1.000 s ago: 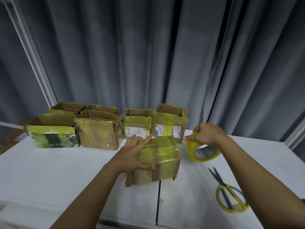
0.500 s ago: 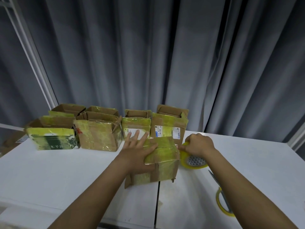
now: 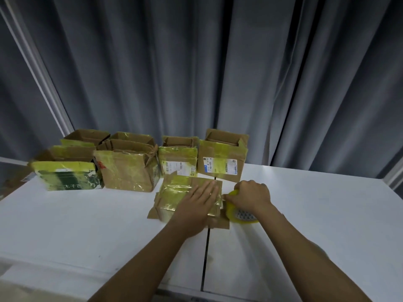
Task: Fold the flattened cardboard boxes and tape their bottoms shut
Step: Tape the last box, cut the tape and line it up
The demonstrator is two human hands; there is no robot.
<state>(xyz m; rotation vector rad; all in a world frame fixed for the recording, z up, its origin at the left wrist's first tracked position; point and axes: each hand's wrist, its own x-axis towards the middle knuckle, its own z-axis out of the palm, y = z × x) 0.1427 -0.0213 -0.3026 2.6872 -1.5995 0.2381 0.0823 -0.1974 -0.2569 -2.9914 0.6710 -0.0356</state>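
A small cardboard box (image 3: pixel 174 192) covered in yellow tape lies upside down at the middle of the white table (image 3: pixel 87 225), its flaps sticking out at the base. My left hand (image 3: pixel 196 201) lies flat on its top face, fingers straight and together, pressing it down. My right hand (image 3: pixel 250 196) grips a roll of yellow tape (image 3: pixel 242 215) right against the box's right side, where a tape strip meets the box edge.
Several folded open-topped boxes stand in a row at the back: a green-printed one (image 3: pixel 67 177), a large brown one (image 3: pixel 128 168), and two labelled ones (image 3: pixel 177 162) (image 3: pixel 222 158). Grey curtains hang behind. A dark seam (image 3: pixel 206 258) splits the table.
The right hand brought the tape roll down and left against the box. The left hand shifted from gripping the box's near edge to lying flat on top. The scissors are out of view.
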